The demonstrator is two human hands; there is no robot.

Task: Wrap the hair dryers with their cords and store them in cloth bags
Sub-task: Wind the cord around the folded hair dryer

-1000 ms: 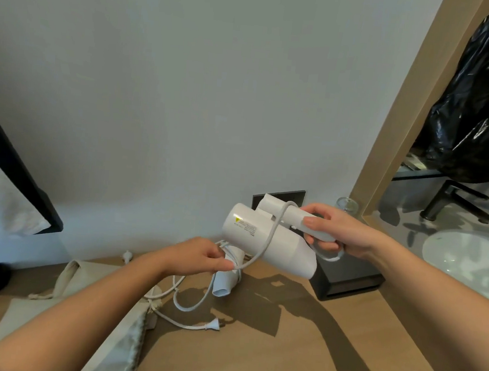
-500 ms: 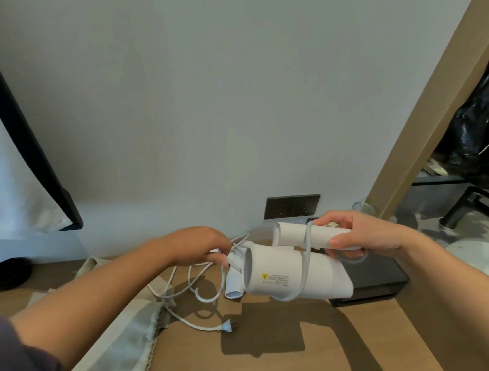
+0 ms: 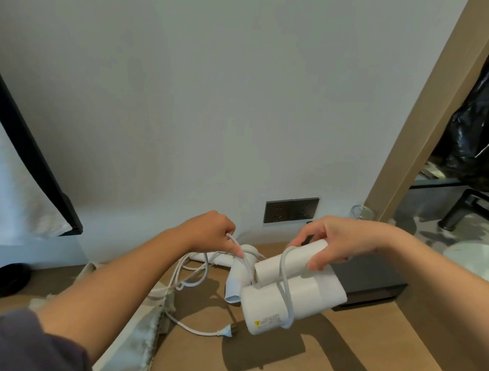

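Note:
My right hand (image 3: 335, 243) grips the folded handle of a white hair dryer (image 3: 286, 301), held above the wooden counter with its barrel pointing toward me. Its grey-white cord (image 3: 285, 292) loops once around handle and barrel. My left hand (image 3: 212, 233) pinches the cord farther along, just left of the dryer. A second white hair dryer (image 3: 236, 276) lies on the counter behind, its loose cord and plug (image 3: 226, 333) trailing in front. A beige cloth bag (image 3: 135, 335) lies flat at the lower left, partly under my left arm.
A dark socket plate (image 3: 291, 209) sits on the wall behind my hands. A black box (image 3: 370, 288) stands by the wall at right, with a glass (image 3: 360, 211) behind it. A sink (image 3: 485, 259) and black tap (image 3: 469, 209) lie far right. A small black dish (image 3: 7, 278) is at left.
My right hand has rolled the dryer so its barrel end faces me and hangs lower. My left hand has risen, drawing the cord up and toward the dryer.

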